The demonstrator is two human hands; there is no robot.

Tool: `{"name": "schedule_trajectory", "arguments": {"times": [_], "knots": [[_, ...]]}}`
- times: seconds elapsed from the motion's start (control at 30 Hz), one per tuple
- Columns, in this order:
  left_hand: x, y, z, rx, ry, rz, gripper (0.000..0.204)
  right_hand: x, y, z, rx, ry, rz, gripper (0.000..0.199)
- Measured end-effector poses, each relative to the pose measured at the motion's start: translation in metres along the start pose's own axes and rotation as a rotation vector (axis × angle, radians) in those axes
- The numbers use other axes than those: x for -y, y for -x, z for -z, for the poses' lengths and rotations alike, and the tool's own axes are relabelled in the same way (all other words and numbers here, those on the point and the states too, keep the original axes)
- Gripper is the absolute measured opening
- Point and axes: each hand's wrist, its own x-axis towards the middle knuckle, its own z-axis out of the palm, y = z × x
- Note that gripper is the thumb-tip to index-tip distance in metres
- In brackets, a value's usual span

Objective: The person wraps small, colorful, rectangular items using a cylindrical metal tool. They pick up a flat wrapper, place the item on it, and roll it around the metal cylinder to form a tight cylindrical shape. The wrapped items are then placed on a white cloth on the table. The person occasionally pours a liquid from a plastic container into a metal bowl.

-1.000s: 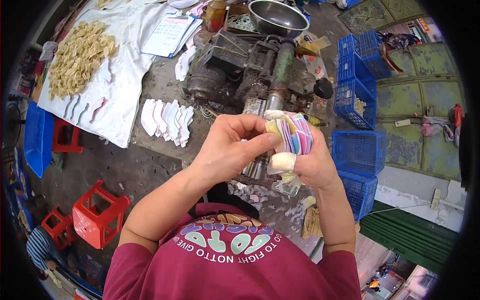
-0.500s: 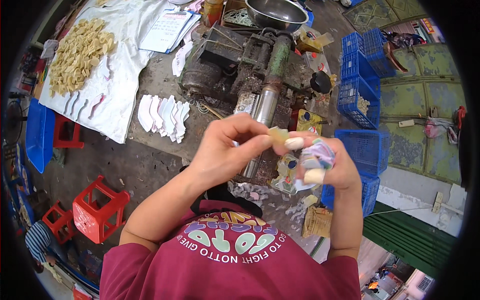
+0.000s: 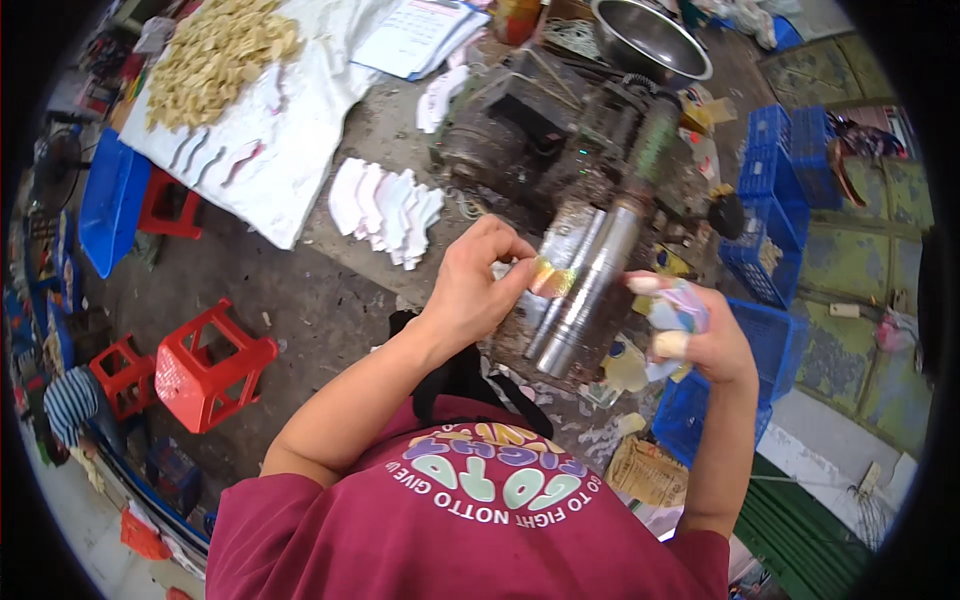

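Note:
My left hand (image 3: 482, 278) pinches a small yellowish piece with a rainbow sheen (image 3: 550, 278) between thumb and fingers. The piece lies against the left side of a pair of shiny metal rollers (image 3: 585, 290) on a dirty, grease-covered machine (image 3: 515, 115). To the right of the rollers is my right hand (image 3: 712, 335), its fingers apart and somewhat blurred. Pale covers sit on some of its fingertips, and a colourful wrap (image 3: 682, 305) goes round the middle fingers. I see nothing clearly held in it.
Pale curved pieces (image 3: 385, 208) lie left of the machine. Beyond them, a white cloth (image 3: 285, 190) carries a heap of yellowish chips (image 3: 215, 60). A steel bowl (image 3: 650, 40) stands behind; blue crates (image 3: 765, 210) line the right, a red stool (image 3: 205, 365) the left.
My hands have parted: the left has brought the yellowish piece down to the rollers, the right has moved off it to the right. The view has shifted, so the machine appears further right.

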Motion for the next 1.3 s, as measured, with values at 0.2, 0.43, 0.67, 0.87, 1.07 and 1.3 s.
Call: {"name": "schedule_trajectory", "arguments": {"times": [0.2,0.43,0.67,0.87,1.07,1.3], "knots": [[0.066,-0.032,0.098,-0.551,-0.120,0.042,0.004,-0.011,0.010,-0.005,-0.092,-0.266,0.179,0.064],[0.178,-0.005,0.170,-0.287,-0.917,-0.257,0.009,-0.009,0.000,-0.028,-0.056,-0.443,0.264,0.070],[0.131,0.006,0.116,-0.421,-0.897,-0.240,0.023,0.005,-0.006,-0.051,-0.143,-0.420,0.211,0.083],[-0.064,-0.013,0.037,0.333,0.428,0.113,0.008,0.029,-0.012,-0.083,-0.201,-0.226,0.210,0.067],[-0.096,-0.017,0.016,0.460,0.848,0.258,0.009,0.024,-0.009,-0.088,-0.147,-0.263,0.326,0.078],[-0.087,-0.018,0.009,0.572,0.909,0.247,0.011,0.016,-0.005,-0.089,0.019,-0.556,0.289,0.083]]}}
